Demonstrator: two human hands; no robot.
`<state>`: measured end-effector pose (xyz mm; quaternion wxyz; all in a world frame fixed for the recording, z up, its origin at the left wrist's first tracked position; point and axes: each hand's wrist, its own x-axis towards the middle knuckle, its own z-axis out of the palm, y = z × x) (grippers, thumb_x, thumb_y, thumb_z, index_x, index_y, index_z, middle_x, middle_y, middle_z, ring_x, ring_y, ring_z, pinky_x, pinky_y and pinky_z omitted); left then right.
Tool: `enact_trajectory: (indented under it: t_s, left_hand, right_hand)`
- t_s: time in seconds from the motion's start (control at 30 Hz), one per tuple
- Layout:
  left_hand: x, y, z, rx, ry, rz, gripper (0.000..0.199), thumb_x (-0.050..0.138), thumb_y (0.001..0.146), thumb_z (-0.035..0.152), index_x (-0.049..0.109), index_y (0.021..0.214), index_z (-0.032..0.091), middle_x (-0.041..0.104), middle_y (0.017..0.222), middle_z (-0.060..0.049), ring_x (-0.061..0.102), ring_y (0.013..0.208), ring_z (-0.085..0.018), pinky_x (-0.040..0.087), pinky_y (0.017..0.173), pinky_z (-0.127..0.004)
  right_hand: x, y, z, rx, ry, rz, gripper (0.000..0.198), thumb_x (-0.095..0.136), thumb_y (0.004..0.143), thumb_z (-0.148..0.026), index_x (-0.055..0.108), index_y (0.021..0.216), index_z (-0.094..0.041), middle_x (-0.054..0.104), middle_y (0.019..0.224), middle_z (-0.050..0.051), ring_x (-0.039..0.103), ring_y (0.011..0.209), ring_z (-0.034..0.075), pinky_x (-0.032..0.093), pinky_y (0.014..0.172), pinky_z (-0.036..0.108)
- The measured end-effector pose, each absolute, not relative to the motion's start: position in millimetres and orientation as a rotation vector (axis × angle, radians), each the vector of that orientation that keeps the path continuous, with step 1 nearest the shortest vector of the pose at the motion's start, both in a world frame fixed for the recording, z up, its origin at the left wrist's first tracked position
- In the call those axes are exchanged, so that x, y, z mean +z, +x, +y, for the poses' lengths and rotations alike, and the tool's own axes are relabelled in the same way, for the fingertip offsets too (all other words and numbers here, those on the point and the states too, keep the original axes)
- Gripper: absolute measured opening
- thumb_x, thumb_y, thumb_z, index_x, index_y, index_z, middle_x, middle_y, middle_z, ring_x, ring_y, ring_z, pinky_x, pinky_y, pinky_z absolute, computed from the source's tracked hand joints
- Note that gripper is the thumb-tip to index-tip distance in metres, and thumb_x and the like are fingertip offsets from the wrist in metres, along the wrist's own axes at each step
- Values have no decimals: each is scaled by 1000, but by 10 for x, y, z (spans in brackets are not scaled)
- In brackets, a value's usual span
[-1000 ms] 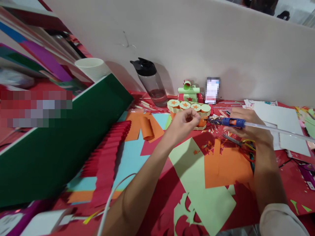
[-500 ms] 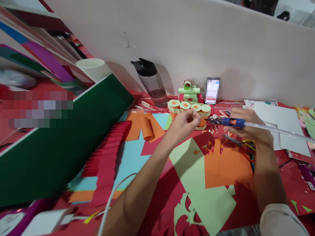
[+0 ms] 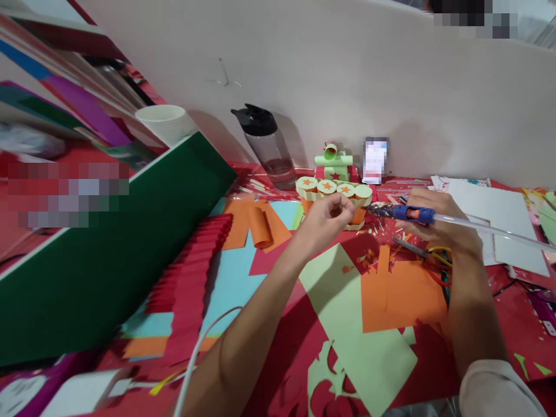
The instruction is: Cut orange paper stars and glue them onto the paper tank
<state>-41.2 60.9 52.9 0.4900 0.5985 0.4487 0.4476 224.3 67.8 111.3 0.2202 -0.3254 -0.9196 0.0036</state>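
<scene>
My right hand (image 3: 449, 226) is wrapped round a blue hot glue gun (image 3: 412, 214). A long clear glue stick (image 3: 482, 222) runs out of its back end to the right, and its tip points left. Close to that tip, my left hand (image 3: 326, 219) has its thumb and forefinger pinched together; what lies between them is too small to make out. Just behind the left hand stands a paper piece (image 3: 306, 185) of orange rolls with pale green round ends, several bearing orange stars. Farther back sits a green and red paper model (image 3: 334, 165) with a tube on top.
Scissors (image 3: 439, 260) lie by orange paper (image 3: 402, 298) and pale green sheets (image 3: 358, 324). A water bottle (image 3: 271, 147), a phone (image 3: 375, 161) and a white cup (image 3: 165, 121) stand at the back. A large green board (image 3: 108, 249) slants across the left, beside pleated red paper (image 3: 191, 278).
The glue gun has shifted very slightly to the right in my right hand. My left hand keeps its pinch in the same place.
</scene>
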Motion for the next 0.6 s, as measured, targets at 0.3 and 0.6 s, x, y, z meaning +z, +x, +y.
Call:
enact_trajectory:
  t_s: [0.3, 0.6]
  left_hand:
    - [483, -425, 637, 1059, 1403, 1063, 13, 63, 81, 30, 56, 76, 20, 49, 69, 4, 38, 59, -9, 30, 57, -26]
    - [477, -422, 636, 1039, 1408, 1060, 14, 64, 81, 31, 56, 76, 21, 48, 67, 4, 37, 58, -10, 30, 55, -26]
  right_hand:
    - [1092, 2267, 684, 31, -834, -2531, 35, 61, 105, -48, 60, 83, -21, 60, 82, 3, 53, 70, 18, 36, 64, 31]
    - [1091, 2268, 695, 28, -805, -2522, 36, 62, 104, -49, 58, 83, -21, 59, 83, 2, 53, 70, 17, 36, 63, 30]
